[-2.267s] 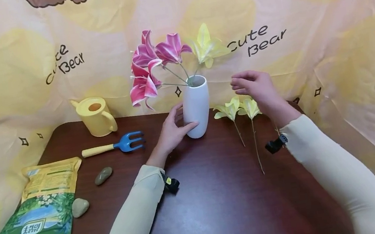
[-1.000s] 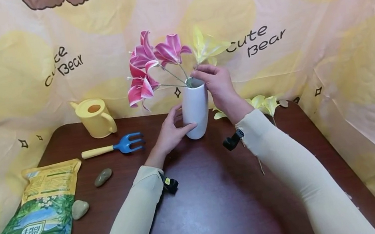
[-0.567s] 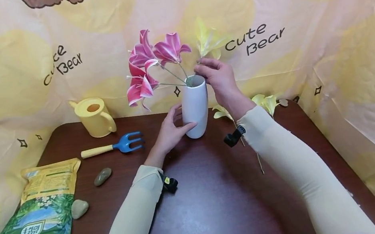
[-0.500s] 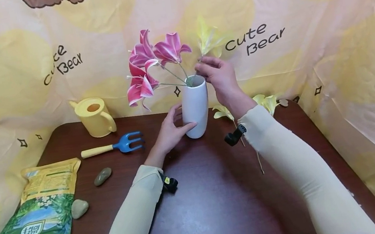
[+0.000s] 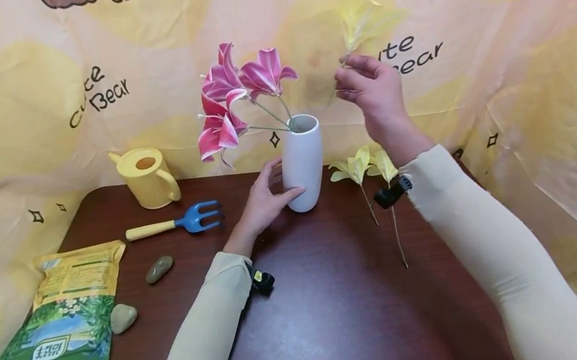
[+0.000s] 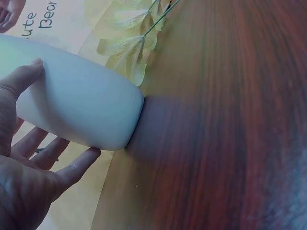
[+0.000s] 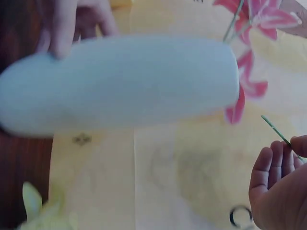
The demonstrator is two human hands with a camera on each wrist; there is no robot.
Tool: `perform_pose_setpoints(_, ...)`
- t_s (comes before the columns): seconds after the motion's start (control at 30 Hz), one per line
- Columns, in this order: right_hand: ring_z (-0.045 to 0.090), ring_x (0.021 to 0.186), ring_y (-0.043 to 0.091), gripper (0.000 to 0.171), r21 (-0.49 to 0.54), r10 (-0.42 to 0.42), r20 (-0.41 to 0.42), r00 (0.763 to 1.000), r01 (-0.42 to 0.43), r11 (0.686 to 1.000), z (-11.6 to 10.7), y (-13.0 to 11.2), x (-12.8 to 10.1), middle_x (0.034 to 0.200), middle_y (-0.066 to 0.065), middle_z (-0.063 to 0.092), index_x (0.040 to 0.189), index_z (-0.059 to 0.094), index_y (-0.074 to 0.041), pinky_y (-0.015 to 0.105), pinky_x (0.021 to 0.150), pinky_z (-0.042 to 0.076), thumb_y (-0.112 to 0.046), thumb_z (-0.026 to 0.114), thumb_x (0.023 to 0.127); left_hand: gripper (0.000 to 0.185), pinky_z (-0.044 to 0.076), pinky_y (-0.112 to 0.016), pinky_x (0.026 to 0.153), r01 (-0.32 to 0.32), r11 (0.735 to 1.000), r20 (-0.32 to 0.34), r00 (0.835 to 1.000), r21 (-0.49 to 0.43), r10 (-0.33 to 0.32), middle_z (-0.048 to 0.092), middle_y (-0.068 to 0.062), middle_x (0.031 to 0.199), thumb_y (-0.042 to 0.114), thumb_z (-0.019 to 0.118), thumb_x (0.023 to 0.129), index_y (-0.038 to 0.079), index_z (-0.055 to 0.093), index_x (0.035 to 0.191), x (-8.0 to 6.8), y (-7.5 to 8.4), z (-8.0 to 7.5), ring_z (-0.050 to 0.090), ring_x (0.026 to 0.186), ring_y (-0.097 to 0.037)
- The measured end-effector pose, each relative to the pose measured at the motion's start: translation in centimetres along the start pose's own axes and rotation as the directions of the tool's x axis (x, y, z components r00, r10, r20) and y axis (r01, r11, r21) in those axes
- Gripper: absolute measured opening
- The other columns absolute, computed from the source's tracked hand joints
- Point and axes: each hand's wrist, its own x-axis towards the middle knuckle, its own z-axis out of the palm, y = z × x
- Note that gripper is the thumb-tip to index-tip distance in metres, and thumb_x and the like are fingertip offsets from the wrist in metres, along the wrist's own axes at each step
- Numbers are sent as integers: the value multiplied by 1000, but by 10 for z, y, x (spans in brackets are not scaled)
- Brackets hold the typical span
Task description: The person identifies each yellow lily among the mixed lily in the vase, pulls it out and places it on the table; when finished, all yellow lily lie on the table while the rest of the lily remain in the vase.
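Above the table point(image 5: 343, 321), your right hand point(image 5: 373, 92) pinches the thin stem of a yellow flower point(image 5: 362, 22), lifted clear of the vase point(image 5: 301, 162) and held up and to its right (the bloom is blurred against the cloth backdrop). Your left hand point(image 5: 263, 199) rests against the vase's side, thumb and relaxed fingers touching its white wall. Three pink flowers point(image 5: 237, 97) stand in the vase. Two more yellow flowers point(image 5: 365, 165) lie on the table just right of it. Left of the vase lie a blue hand rake point(image 5: 183, 222) and a yellow watering can point(image 5: 147, 177).
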Motion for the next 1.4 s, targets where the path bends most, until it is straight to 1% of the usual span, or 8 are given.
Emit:
perform_pose_setpoints(0.23, 79, 78, 16, 23, -121, 44, 36, 998, -40, 992, -60, -5, -9, 94, 3, 82, 122, 78, -3, 26, 77, 69, 4, 80, 99, 83, 46, -68, 127, 6, 1000, 5, 1000, 6, -6, 59, -12, 165, 31, 91, 97, 26, 47, 167, 1, 2, 0, 58, 151, -38)
perform_pose_setpoints(0.57, 80, 83, 10, 25, -306, 191, 139, 972, -141, 941, -184, 10, -24, 97, -3, 77, 115, 77, -20, 23, 77, 68, 2, 68, 108, 83, 47, -65, 127, 14, 1000, -1, 1000, 6, -14, 59, -12, 165, 31, 91, 97, 26, 47, 167, -1, 1, 1, 57, 151, -37)
perform_pose_setpoints(0.67, 80, 80, 5, 29, -421, 218, 121, 968, -149, 895, -215, 12, -28, 93, -10, 80, 112, 78, -26, 19, 73, 65, 0, 67, 109, 82, 47, -66, 127, 14, 1000, -2, 1000, 5, -14, 59, -12, 165, 30, 91, 97, 26, 47, 167, -2, 2, 1, 57, 151, -38)
perform_pose_setpoints(0.8, 78, 77, -3, 27, -620, 246, 58, 968, -158, 769, -245, 10, -38, 90, -21, 81, 108, 75, -37, 14, 71, 61, -11, 70, 110, 82, 46, -66, 127, 18, 1000, -4, 1000, 8, -18, 59, -12, 165, 31, 91, 97, 27, 48, 166, -2, 2, 1, 57, 151, -38)
perform_pose_setpoints(0.9, 77, 77, -3, 26, -672, 282, 14, 959, -200, 713, -262, 7, -44, 89, -23, 81, 105, 73, -42, 13, 72, 60, -17, 72, 110, 82, 46, -66, 127, 17, 1000, -6, 1000, 6, -17, 59, -12, 164, 31, 91, 97, 26, 48, 166, -2, 2, 1, 57, 151, -38)
perform_pose_setpoints(1.03, 78, 74, 1, 32, -643, 308, -23, 951, -250, 724, -284, 11, -48, 85, -21, 81, 98, 76, -44, 15, 68, 60, -14, 73, 109, 82, 46, -67, 127, 20, 1000, -3, 1000, 2, -20, 58, -13, 165, 31, 91, 97, 26, 48, 166, -1, 1, 1, 57, 152, -38)
perform_pose_setpoints(1.2, 79, 70, 2, 43, -616, 296, 15, 955, -224, 755, -306, 26, -47, 82, -17, 81, 94, 78, -39, 19, 65, 64, 0, 68, 108, 82, 47, -65, 127, 36, 999, -13, 999, 15, -36, 58, -11, 165, 34, 91, 97, 28, 48, 166, -1, 1, 0, 57, 151, -36)
perform_pose_setpoints(1.4, 78, 75, 3, 45, -588, 386, 48, 921, -287, 757, -326, 48, -50, 86, -17, 80, 96, 75, -35, 24, 71, 67, 2, 57, 112, 82, 47, -66, 127, 35, 999, -8, 999, 5, -34, 58, -11, 166, 34, 91, 97, 28, 47, 166, 0, -1, 1, 57, 152, -36)
